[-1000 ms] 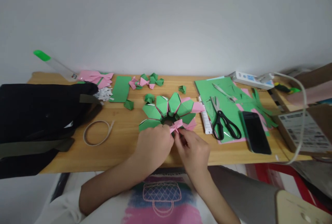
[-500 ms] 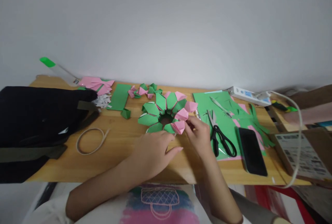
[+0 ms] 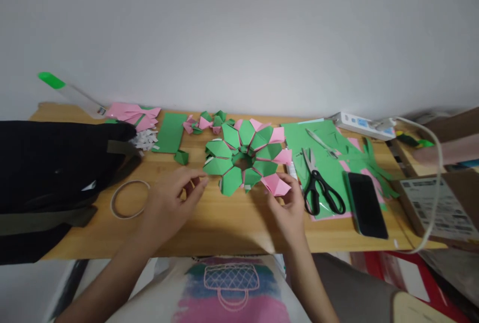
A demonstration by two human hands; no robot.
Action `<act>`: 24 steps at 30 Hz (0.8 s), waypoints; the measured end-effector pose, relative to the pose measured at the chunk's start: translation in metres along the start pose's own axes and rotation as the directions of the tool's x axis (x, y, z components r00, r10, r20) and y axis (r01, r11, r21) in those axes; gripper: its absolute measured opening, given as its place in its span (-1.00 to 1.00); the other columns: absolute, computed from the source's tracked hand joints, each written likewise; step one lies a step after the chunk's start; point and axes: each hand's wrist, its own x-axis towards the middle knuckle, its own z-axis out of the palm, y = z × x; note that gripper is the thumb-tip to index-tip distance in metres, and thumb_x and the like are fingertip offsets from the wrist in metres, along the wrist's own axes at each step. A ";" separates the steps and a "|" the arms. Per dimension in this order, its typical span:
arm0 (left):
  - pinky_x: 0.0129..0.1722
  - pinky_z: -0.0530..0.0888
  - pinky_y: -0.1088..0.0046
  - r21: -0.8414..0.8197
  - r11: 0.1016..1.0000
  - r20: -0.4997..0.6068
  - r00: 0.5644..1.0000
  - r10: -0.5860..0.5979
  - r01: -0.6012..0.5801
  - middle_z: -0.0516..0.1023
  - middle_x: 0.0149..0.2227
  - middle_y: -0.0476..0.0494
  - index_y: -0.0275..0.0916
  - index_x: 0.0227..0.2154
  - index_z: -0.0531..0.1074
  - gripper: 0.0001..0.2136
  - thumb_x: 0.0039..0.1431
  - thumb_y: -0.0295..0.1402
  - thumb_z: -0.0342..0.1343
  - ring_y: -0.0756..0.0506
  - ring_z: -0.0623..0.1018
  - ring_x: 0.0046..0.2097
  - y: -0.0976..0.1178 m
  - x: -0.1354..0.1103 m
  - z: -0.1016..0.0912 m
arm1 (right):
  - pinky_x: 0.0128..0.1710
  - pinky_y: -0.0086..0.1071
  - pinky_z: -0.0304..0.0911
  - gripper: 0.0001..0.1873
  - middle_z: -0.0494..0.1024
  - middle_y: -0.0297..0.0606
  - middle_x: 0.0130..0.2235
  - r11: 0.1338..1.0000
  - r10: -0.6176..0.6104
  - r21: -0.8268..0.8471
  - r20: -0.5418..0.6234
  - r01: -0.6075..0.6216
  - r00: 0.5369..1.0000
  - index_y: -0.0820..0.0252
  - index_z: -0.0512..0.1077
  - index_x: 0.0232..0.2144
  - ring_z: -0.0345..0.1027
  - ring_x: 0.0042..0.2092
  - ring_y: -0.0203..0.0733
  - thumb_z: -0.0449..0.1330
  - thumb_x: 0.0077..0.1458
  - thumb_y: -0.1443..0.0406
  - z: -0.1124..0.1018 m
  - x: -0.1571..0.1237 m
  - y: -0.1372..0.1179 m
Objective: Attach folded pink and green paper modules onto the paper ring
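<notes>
A ring of folded green and pink paper pieces (image 3: 231, 179) lies on the wooden table in front of me, with a round hole in its middle. Its pink points stick out on the right and far sides. My right hand (image 3: 287, 206) grips the ring by a pink point at its near right, thumb in front and fingers behind. To the left of the ring, my left hand (image 3: 172, 203) is loosely curled, thumb and forefinger slightly apart, with nothing visible between them. Its fingertips are close to the ring's left edge but look apart from it.
Black scissors (image 3: 318, 188) lie on green paper sheets (image 3: 295, 136), beside a phone (image 3: 366, 206). A power strip (image 3: 361, 126) stands behind. At left are a black bag (image 3: 56, 163), a tape coil (image 3: 114, 201), paper scraps (image 3: 145, 139) and small folded pieces (image 3: 181, 157).
My left hand has drawn back to the left, off the ring's near side. The ring has turned, and my right hand now holds a pink point lower and further right.
</notes>
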 end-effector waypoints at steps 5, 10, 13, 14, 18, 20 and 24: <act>-0.53 0.32 0.52 -0.026 1.000 -0.027 1.000 -0.005 0.004 0.52 -0.43 -0.01 -0.22 -0.33 0.47 -0.83 0.27 -0.30 0.02 0.03 0.45 -0.50 -0.003 -0.003 0.003 | -0.20 -0.31 0.34 -0.79 0.55 -0.25 -0.28 0.998 -0.046 0.029 -0.115 0.049 0.992 0.18 0.48 -0.26 0.42 -0.23 -0.21 0.29 0.05 0.21 0.014 -0.004 -0.002; -0.53 0.32 0.52 -0.021 1.000 -0.074 0.997 -0.012 0.011 0.51 -0.44 -0.01 -0.21 -0.34 0.47 -0.82 0.27 -0.29 0.01 0.02 0.45 -0.50 -0.006 -0.010 -0.002 | -0.35 -0.37 0.28 -0.77 0.47 -0.36 -0.48 0.995 -0.069 0.073 -0.060 0.073 0.996 0.17 0.48 -0.57 0.35 -0.40 -0.27 0.29 0.06 0.20 0.007 0.003 -0.004; -0.54 0.31 0.51 -0.017 1.000 -0.095 0.995 -0.019 0.017 0.51 -0.46 0.00 -0.20 -0.35 0.46 -0.83 0.26 -0.30 0.00 0.01 0.45 -0.50 -0.009 -0.016 -0.005 | -0.37 -0.36 0.30 -0.78 0.51 -0.34 -0.48 0.994 -0.057 0.099 0.014 0.056 0.998 0.17 0.51 -0.58 0.38 -0.40 -0.24 0.35 -0.02 0.19 -0.006 0.006 -0.001; -0.53 0.31 0.50 -0.022 0.999 -0.092 0.995 -0.031 0.029 0.51 -0.46 -0.01 -0.20 -0.35 0.46 -0.83 0.26 -0.30 0.01 0.01 0.45 -0.49 -0.010 -0.018 -0.006 | -0.37 -0.35 0.31 -0.79 0.52 -0.33 -0.47 0.993 -0.047 0.106 0.024 0.044 0.999 0.17 0.52 -0.57 0.38 -0.40 -0.24 0.35 -0.03 0.18 -0.009 0.007 0.000; -0.49 0.34 0.47 -0.067 0.994 -0.055 0.994 -0.095 0.091 0.53 -0.45 -0.04 -0.21 -0.37 0.47 -0.82 0.24 -0.27 0.02 -0.02 0.47 -0.46 -0.013 -0.024 -0.006 | -0.35 -0.33 0.35 -0.74 0.54 -0.32 -0.46 0.988 0.009 0.154 -0.002 -0.008 1.000 0.15 0.54 -0.47 0.41 -0.40 -0.24 0.34 -0.03 0.08 -0.012 0.011 0.005; -0.49 0.36 0.47 -0.093 0.989 -0.033 0.993 -0.116 0.112 0.55 -0.41 -0.06 -0.23 -0.35 0.48 -0.81 0.23 -0.26 0.03 -0.02 0.48 -0.45 -0.013 -0.026 -0.004 | -0.32 -0.29 0.39 -0.68 0.58 -0.29 -0.42 0.983 0.033 0.183 -0.021 -0.029 0.999 0.15 0.53 -0.42 0.44 -0.37 -0.21 0.36 -0.07 0.03 -0.009 0.013 0.006; -0.53 0.35 0.51 -0.146 0.976 0.032 0.987 -0.156 0.159 0.58 -0.41 -0.06 -0.23 -0.35 0.49 -0.79 0.22 -0.23 0.03 0.00 0.47 -0.48 -0.011 -0.032 0.003 | -0.32 -0.25 0.42 -0.64 0.60 -0.26 -0.42 0.975 0.064 0.214 -0.027 -0.057 0.998 0.16 0.52 -0.45 0.46 -0.38 -0.19 0.39 -0.16 0.01 -0.002 0.011 0.009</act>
